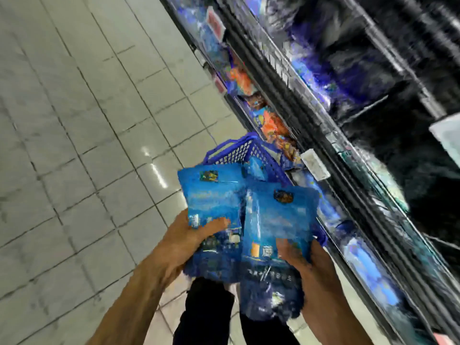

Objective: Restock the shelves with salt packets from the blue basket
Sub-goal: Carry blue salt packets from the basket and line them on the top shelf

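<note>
My left hand (185, 241) grips a blue salt packet (211, 202) from its lower left, thumb on the front. My right hand (305, 267) grips a second blue salt packet (276, 220) from its right side, overlapping the first. Both packets are held upright in front of me, above the blue basket (245, 148) standing on the floor by the shelves. Another blue packet (254, 168) shows inside the basket. The view is blurred by motion.
Dark shelves (323, 115) run diagonally along the right, stocked with blue and orange packets (271, 123) and carrying price tags (315, 164). Grey tiled floor (87, 145) fills the left. My dark trouser legs (209, 312) are below the packets.
</note>
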The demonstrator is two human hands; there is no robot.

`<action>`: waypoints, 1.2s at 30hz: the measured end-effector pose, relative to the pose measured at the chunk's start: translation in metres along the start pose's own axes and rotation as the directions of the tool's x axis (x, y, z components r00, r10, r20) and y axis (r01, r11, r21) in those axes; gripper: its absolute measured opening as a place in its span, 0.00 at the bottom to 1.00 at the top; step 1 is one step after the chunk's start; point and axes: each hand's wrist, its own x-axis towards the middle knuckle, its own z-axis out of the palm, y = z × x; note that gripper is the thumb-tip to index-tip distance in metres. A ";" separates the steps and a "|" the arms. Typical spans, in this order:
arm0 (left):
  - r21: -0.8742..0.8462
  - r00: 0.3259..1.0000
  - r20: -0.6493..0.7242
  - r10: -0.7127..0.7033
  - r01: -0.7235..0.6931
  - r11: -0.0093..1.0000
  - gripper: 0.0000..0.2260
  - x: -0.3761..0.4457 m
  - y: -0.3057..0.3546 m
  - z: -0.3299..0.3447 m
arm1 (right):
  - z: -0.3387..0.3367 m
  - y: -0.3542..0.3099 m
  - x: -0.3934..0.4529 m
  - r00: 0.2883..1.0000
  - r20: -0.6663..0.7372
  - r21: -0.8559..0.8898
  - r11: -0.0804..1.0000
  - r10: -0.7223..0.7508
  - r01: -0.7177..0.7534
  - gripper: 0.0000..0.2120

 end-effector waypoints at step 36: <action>-0.038 0.509 0.529 0.680 -0.786 0.617 0.22 -0.412 0.399 0.228 | -0.144 -0.323 -0.474 0.344 -0.376 0.031 0.360 -0.860 0.933 0.19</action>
